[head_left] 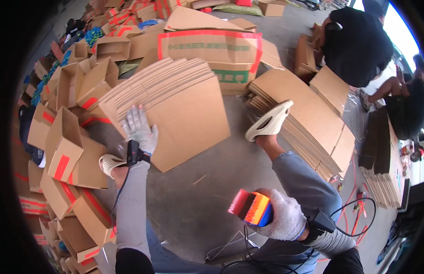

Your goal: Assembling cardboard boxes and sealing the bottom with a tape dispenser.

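Observation:
My left hand (141,129), in a grey work glove, lies with fingers stretched out on the left edge of a fanned stack of flat cardboard sheets (191,118). The stack rests on the floor in front of me and leans toward a large carton. My right hand (286,215), gloved too, is closed around a tape dispenser (257,208) with an orange and blue body and red tape at its end. It is held above my right leg, apart from the cardboard. The palm hides part of the dispenser.
Open cartons with red tape (65,146) crowd the left side. A printed carton (232,59) stands behind the stack. Another flat cardboard pile (308,118) lies right, beside my sandalled foot (269,122). Two people (358,45) sit at far right; red cords (355,212) cross the floor.

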{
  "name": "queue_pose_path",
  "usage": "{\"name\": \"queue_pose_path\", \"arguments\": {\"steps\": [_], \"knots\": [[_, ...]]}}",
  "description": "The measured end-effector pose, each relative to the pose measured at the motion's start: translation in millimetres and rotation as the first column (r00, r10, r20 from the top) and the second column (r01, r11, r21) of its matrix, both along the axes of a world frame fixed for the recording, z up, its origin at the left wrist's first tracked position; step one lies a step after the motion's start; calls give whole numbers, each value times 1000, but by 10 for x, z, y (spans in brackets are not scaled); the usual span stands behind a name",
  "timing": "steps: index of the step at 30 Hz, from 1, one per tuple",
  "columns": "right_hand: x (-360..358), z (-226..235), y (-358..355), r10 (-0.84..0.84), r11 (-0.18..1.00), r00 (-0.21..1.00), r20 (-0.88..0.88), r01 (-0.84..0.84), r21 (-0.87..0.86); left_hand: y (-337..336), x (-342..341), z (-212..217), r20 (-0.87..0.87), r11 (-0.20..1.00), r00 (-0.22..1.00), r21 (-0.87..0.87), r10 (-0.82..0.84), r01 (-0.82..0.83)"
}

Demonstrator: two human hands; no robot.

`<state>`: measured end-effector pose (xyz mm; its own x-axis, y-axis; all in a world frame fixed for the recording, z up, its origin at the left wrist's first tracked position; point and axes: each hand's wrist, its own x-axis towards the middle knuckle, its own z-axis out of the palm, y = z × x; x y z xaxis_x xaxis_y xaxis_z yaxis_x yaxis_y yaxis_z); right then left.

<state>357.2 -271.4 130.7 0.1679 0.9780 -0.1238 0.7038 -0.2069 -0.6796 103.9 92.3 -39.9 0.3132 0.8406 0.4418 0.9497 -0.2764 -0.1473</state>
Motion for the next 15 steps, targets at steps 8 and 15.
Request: {"name": "queue_pose_path", "arguments": {"steps": [8, 15], "knots": [[-75, -570, 21, -1, 996, 1000, -22, 3, 94, 556, -1235, -551, -90, 999, 996, 43, -5, 9], [-91, -369, -53, -125, 771, 992, -27, 114, 626, -1113, -931, 679, 272, 702, 801, -386, -533, 598]]}}
